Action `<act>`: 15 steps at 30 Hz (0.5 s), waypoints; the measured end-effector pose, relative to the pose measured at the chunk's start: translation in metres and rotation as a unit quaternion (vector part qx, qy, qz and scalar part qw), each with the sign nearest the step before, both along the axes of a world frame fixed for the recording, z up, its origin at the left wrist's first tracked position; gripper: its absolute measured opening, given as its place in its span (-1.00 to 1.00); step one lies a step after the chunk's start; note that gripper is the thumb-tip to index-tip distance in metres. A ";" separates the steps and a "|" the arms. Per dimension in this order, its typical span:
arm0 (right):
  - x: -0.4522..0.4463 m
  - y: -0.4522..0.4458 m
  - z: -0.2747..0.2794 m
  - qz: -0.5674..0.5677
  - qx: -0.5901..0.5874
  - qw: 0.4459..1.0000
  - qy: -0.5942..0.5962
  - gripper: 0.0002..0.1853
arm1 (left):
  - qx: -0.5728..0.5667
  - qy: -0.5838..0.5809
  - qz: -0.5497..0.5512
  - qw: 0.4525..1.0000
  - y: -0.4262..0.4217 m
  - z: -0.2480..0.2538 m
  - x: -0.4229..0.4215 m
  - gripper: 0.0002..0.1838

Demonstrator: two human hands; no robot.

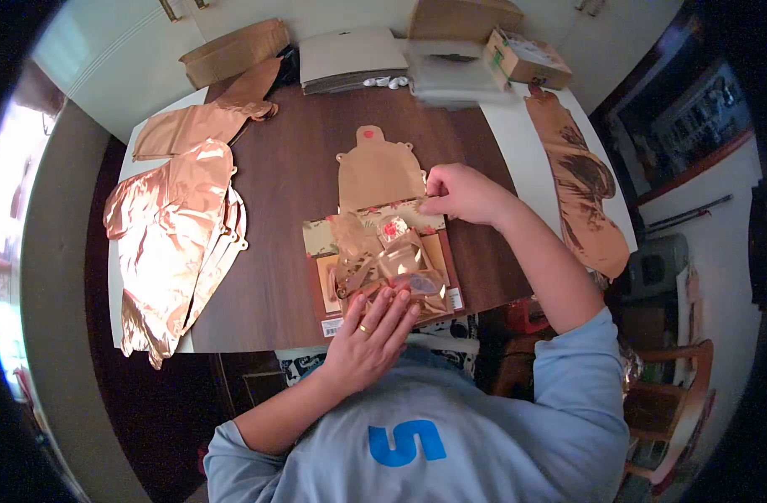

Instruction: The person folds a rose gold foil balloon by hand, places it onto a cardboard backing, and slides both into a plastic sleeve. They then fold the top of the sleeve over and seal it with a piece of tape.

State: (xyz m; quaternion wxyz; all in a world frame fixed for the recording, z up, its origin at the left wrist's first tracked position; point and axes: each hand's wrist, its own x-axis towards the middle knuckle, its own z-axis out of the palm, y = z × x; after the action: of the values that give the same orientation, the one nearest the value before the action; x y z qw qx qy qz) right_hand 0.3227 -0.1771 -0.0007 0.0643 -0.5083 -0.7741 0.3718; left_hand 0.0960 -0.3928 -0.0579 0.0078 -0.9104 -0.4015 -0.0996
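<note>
A patterned cardboard sheet (312, 246) lies near the table's front edge, with a crumpled rose-gold foil piece (400, 258) on top that bears a red spot. My left hand (373, 327) rests flat on the lower end of the foil, fingers stretched out. At the sheet's upper right corner, my right hand (450, 193) has its thumb and fingers bent together; whatever is between the fingertips is too small to make out. Beyond the sheet a flat rose-gold foil shape (375, 172) with a rounded tab and a red dot lies partly under or against its upper edge.
Shiny foil pieces (174, 226) are piled at the left, and another long foil piece (580, 184) lies at the right. Along the back stand a stack of cards (350, 63), clear plastic sleeves (455, 75) and a cardboard box (526, 60). A wooden chair (681, 402) is at right.
</note>
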 end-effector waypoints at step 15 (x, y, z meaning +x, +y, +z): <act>0.026 -0.096 0.005 -0.028 -0.329 0.938 0.106 -0.78 | 0.046 -0.032 -0.007 0.998 0.000 -0.004 -0.003 -0.28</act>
State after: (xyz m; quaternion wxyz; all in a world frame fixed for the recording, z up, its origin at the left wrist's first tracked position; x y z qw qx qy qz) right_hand 0.3488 -0.2735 0.0042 -0.0145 -0.4802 -0.5831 0.6552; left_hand 0.0933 -0.3926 -0.0616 0.0366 -0.9082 -0.3902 -0.1471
